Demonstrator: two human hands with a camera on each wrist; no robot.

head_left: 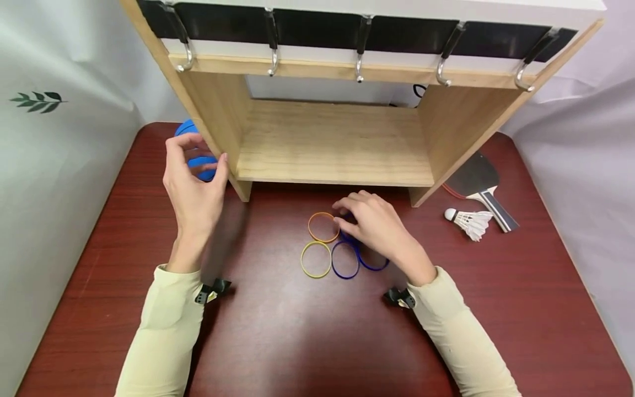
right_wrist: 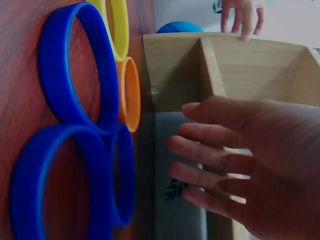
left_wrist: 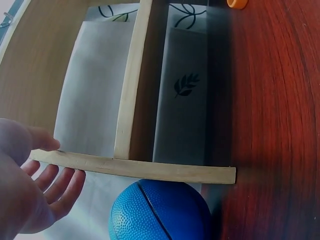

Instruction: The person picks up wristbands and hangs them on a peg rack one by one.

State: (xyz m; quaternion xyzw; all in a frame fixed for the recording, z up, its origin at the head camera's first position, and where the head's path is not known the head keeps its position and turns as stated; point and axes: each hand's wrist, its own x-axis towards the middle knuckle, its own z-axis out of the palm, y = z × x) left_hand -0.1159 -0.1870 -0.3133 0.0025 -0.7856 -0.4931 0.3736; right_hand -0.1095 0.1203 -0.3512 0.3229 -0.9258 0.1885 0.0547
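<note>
At the left side panel of a wooden shelf unit (head_left: 337, 143), my left hand (head_left: 195, 187) grips the panel's front edge, thumb on the inner side and fingers on the outer side. A blue ball (left_wrist: 160, 210) sits just outside that panel. My right hand (head_left: 374, 223) hovers over a group of silicone wristbands on the table, its fingers loosely bent and holding nothing. Among them are an orange wristband (right_wrist: 121, 92), a yellow wristband (right_wrist: 124, 25) and several blue wristbands (right_wrist: 47, 65). The hand partly covers the blue ones in the head view.
Along the unit's top front hangs a row of metal hooks (head_left: 359, 69). On the right of the dark red table (head_left: 297, 342) lie a table tennis paddle (head_left: 473, 176) and a shuttlecock (head_left: 471, 221). White cloth (head_left: 64, 165) surrounds the table.
</note>
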